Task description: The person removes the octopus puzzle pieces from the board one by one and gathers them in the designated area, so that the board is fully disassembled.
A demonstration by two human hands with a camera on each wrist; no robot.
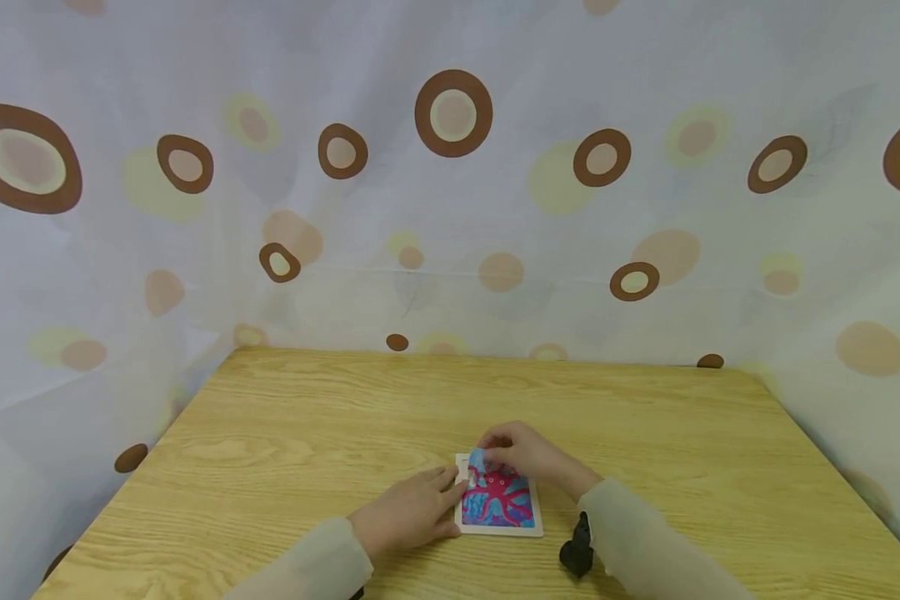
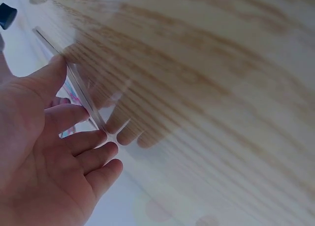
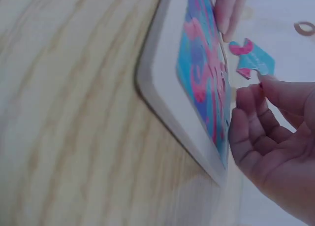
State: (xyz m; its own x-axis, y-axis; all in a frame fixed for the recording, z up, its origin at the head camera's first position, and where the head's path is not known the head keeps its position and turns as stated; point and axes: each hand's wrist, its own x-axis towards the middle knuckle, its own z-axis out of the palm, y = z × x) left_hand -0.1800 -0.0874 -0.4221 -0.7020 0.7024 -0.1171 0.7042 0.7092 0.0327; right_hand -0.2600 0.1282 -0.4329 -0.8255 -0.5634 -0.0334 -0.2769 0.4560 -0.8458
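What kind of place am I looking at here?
Probably an indoor, screened-off tabletop workspace: a wood-grain table, patterned sheeting around its back and sides, and a framed octopus puzzle lying on top.

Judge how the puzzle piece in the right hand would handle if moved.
The puzzle piece is probably stiff: pinched at one edge by the right hand, it shows no obvious sag. It looks light, being small and thin. Its flat shape suggests sliding rather than rolling if pushed.

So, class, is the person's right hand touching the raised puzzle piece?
Touching. The right wrist view shows the right hand pinching the puzzle piece by its edge.
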